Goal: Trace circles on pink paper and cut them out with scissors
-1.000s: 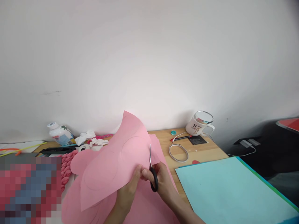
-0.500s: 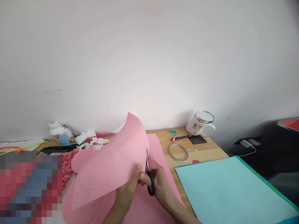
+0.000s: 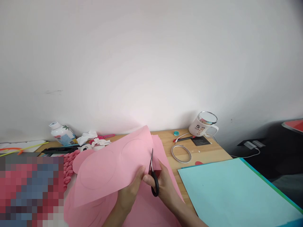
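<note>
My left hand [image 3: 129, 193] pinches the pink sheet [image 3: 104, 168] by its lower edge, thumb pressed on top, the other fingers hidden beneath. My right hand [image 3: 164, 186] is curled around the scissors [image 3: 155, 186], thumb at the black handle; how its other fingers sit I can't fully tell. The blades point away from me at the sheet's right edge. The sheet is tilted up over the pink pile [image 3: 151, 209], rounded outlines drawn across it.

Past my right hand, against the wall [image 3: 151, 63], the white mug [image 3: 197, 128] carries large figures: I can read a dark 5 and a brownish 2, while the small print is too fine. The black card [image 3: 200, 141] in front of it bears pale lines I can't make out. Far left, the white bottle [image 3: 63, 136] leans, its label showing a green palm and red lettering too blurred to read. The pale blue paper [image 3: 234, 189] lies to my right.
</note>
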